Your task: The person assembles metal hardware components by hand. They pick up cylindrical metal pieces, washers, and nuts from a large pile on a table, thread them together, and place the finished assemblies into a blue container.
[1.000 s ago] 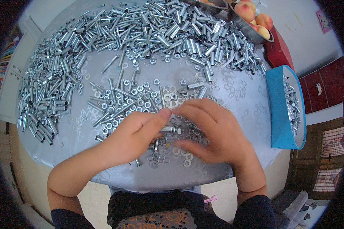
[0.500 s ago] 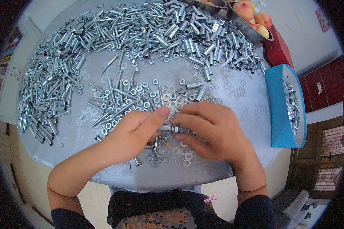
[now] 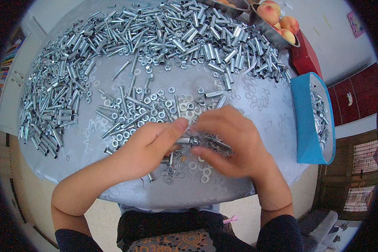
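Left hand grips silver cylindrical metal sleeve fastener, right hand arched at its nut end

From where I stand: left hand (image 3: 149, 147) pinches the silver cylindrical metal sleeve fastener (image 3: 184, 140), thumb on top, fingers curled below. Fastener lies roughly level between the two hands, silver hexagonal metal nut (image 3: 195, 142) facing the right hand. Right hand (image 3: 235, 140) blurred, thumb and fingers apart, bent round that end; can't tell if they touch it.

Just beyond the left hand: loose cluster of silver ring-like metal nuts (image 3: 155, 103), thin bolts mixed in. Past the gap between the hands: flat pale-silver round metal washers (image 3: 191, 110); a few more sit nearer the body, below the right thumb. Well beyond both hands: big heap of silver metal bolts and tubes (image 3: 168, 38), curving round to the left hand's outer side.

Right of the right hand, well apart: blue fabric-looking open box (image 3: 303, 122), silver metal parts inside. Farther off that side: dark metal bowl (image 3: 296, 43) of yellow-red round peaches (image 3: 268, 14).
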The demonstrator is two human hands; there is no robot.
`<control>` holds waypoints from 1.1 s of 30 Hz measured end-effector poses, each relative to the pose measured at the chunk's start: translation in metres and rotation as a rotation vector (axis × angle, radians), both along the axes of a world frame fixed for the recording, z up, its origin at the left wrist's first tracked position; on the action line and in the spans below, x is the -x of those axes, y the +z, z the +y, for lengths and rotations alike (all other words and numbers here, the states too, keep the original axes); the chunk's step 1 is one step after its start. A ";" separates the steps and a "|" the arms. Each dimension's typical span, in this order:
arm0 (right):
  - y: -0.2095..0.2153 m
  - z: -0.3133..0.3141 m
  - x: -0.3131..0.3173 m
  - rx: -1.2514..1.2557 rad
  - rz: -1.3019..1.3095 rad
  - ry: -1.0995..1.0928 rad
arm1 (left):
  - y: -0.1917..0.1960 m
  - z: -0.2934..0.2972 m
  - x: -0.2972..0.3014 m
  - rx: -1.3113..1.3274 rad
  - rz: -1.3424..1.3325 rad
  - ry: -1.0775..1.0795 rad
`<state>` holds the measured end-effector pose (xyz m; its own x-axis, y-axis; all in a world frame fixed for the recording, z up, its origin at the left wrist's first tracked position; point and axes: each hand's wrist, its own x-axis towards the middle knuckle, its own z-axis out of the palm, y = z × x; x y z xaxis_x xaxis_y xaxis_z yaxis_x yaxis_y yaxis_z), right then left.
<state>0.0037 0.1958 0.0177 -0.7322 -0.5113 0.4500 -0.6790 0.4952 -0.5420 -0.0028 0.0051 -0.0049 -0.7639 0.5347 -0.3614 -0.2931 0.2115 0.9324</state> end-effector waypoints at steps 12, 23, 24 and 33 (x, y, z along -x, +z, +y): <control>-0.005 0.004 -0.001 -0.201 -0.023 0.062 | 0.002 0.002 0.000 0.024 0.031 -0.022; -0.011 -0.006 -0.003 0.006 -0.033 -0.058 | 0.002 0.001 0.000 0.056 0.044 -0.012; -0.011 -0.004 -0.002 -0.048 -0.022 0.001 | 0.001 0.000 0.001 0.053 0.035 -0.011; -0.010 0.000 0.002 -0.063 0.055 0.101 | 0.006 0.002 0.002 -0.004 -0.037 0.017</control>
<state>0.0020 0.1954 0.0081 -0.6508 -0.6093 0.4529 -0.7548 0.4548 -0.4727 -0.0045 0.0068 0.0009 -0.7587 0.5237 -0.3875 -0.3310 0.2024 0.9217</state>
